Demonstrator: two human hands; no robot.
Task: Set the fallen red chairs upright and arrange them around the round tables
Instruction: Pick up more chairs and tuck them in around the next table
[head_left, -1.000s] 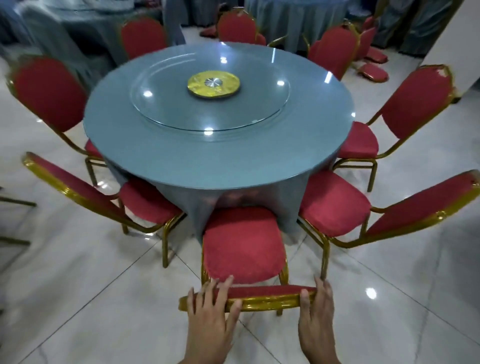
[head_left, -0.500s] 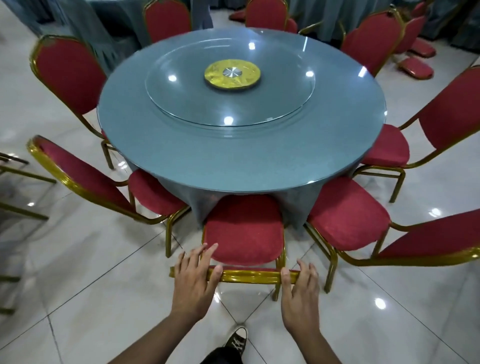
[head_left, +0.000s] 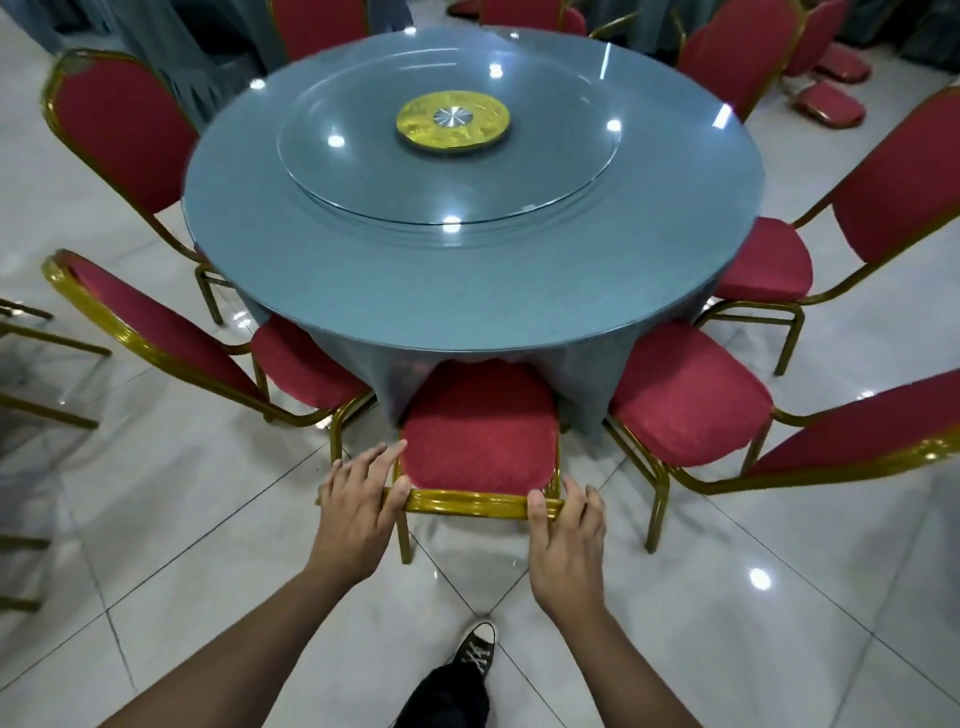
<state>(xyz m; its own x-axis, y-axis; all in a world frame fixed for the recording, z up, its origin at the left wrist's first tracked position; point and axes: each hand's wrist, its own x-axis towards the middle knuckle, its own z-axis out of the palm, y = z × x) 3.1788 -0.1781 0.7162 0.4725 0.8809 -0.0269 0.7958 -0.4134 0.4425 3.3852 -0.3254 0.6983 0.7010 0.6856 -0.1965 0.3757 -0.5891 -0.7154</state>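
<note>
A red chair (head_left: 478, 431) with a gold frame stands upright at the near side of the round grey-blue table (head_left: 467, 291), its seat front tucked under the tablecloth. I look down on its gold top rail (head_left: 467, 503). My left hand (head_left: 358, 499) lies over the rail's left end, fingers straight and reaching toward the seat, thumb on the rail. My right hand (head_left: 566, 525) holds the rail's right end, thumb on top and fingers bent over the corner. Several more red chairs stand upright round the table.
Neighbouring chairs flank this one closely at the left (head_left: 306, 364) and the right (head_left: 685, 395). A glass turntable (head_left: 363, 171) with a gold hub (head_left: 454, 122) tops the table. Red chairs lie on the floor at top right (head_left: 831, 101). Bare gold frames (head_left: 31, 332) stand at the left edge. My shoe (head_left: 475, 649) is behind the chair.
The chair has slid forward so its seat sits further under the table edge. Both hands went with it on the top rail, and I have stepped closer.
</note>
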